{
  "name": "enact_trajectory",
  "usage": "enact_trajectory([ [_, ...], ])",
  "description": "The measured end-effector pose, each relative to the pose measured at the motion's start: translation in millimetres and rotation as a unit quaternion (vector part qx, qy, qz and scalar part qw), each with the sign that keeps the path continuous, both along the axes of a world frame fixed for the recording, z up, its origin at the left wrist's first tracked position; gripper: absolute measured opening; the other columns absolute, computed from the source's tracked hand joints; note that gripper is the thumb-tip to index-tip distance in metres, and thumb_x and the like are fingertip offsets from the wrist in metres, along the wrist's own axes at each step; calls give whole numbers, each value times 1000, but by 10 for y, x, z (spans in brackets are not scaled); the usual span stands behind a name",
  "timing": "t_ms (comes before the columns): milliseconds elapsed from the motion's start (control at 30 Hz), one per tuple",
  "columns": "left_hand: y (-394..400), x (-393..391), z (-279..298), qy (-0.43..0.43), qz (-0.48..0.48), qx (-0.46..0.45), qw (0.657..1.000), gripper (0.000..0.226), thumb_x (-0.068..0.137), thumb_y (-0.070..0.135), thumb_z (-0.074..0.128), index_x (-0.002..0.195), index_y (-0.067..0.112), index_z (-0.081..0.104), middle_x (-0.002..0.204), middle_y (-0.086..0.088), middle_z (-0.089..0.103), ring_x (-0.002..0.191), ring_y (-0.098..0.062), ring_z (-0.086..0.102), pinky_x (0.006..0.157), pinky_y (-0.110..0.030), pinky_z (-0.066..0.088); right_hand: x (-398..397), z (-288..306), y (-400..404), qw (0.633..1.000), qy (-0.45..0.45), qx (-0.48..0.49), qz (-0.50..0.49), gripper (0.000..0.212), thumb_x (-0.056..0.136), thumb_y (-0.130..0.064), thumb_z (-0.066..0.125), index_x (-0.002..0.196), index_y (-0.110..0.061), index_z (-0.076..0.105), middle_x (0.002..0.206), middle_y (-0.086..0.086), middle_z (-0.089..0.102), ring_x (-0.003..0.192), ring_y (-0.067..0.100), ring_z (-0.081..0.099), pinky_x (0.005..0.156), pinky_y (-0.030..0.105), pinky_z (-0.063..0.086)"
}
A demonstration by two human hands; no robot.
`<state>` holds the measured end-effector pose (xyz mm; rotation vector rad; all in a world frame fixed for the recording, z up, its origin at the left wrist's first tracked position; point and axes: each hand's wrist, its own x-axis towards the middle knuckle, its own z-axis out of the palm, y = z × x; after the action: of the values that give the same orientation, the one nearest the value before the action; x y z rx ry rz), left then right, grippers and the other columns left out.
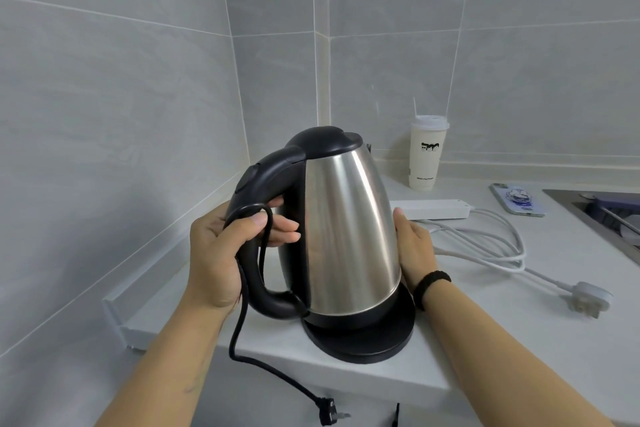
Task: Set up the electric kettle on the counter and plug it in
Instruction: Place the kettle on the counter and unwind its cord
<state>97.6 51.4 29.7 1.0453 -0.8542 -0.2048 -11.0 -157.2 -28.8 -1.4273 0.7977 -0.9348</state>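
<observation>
Left hand [221, 253] fingers [280, 229] grasp the kettle [346, 229] handle and cord [242, 322]; right hand [414, 246] lies flat against it. Lidded cup [426, 156] far right.

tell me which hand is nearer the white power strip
Right. The right hand rests on the kettle side just before the white power strip; the left hand grips the handle across the kettle.
</observation>
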Motion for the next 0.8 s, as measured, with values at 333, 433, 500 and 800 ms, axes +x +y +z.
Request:
enact_trajectory([
  [333, -50, -144, -18, -7, -4, -12, 1000, 14, 75, 18, 63, 77, 19, 77, 77, -15, 73, 74, -34, 71, 72, -30, 56, -427, -173, 449, 971, -17, -170, 167, 99, 54, -58, 76, 140, -38, 32, 134, -18, 49, 119, -1, 52, 92, 22, 48],
  [433, -56, -200, -35, -42, -12, -3, 999, 25, 70, 29, 64, 85, 13, 73, 81, -12, 72, 79, -28, 70, 74, -27, 55, -407, -155, 499, 964, 16, -208, 165, 126, 43, -53, 86, 147, -38, 16, 141, -22, 38, 127, -3, 42, 102, 26, 43],
  [500, -63, -246, -41, -85, -11, 18, 996, 32, 69, 30, 65, 91, 8, 68, 82, -7, 69, 86, -17, 68, 78, -24, 54, -403, -144, 507, 962, 20, -216, 164, 132, 43, -52, 89, 148, -39, 9, 145, -20, 34, 131, 0, 40, 105, 33, 42],
  [800, 8, -186, -97, -67, -158, 3, 985, 71, 76, 73, 53, 101, 7, 61, 96, 1, 65, 95, -12, 62, 82, -22, 51, -470, -143, 523, 968, 5, -215, 132, 116, 44, -43, 90, 141, -35, 27, 131, -21, 49, 118, -2, 51, 91, 20, 49],
])
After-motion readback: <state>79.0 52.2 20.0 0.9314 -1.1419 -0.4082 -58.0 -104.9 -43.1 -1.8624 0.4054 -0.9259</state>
